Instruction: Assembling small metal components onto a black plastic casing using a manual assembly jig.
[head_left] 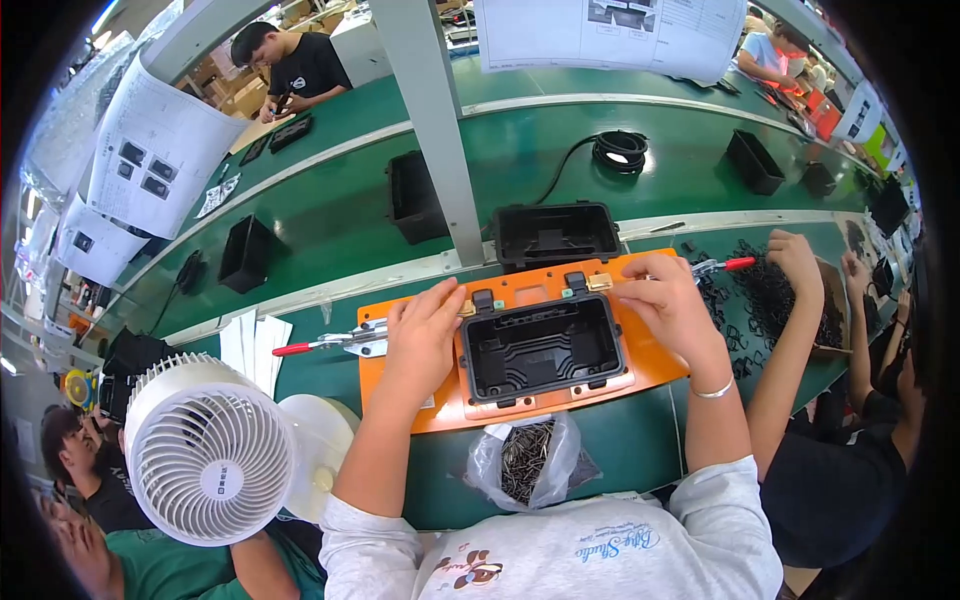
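Note:
A black plastic box (543, 348), open side up, sits in an orange fixture plate (650, 355) in front of me. Two small black latches (573, 284) stand along its far edge, each beside a brass block (599, 282). My left hand (425, 325) is at the left brass block, fingers pressed together and pointing inward. My right hand (662, 300) is at the right block with thumb and fingers curled toward each other. Anything small in either hand is hidden. Nearest me lies a clear bag of thin metal pins (527, 460).
Red-handled toggle clamps (292, 349) flank the plate. A white fan (215, 450) stands at left. Another black box (556, 235) sits behind the fixture, below a metal post (430, 120). At right, a neighbour's arm (795, 340) reaches by a pile of small black parts (765, 290).

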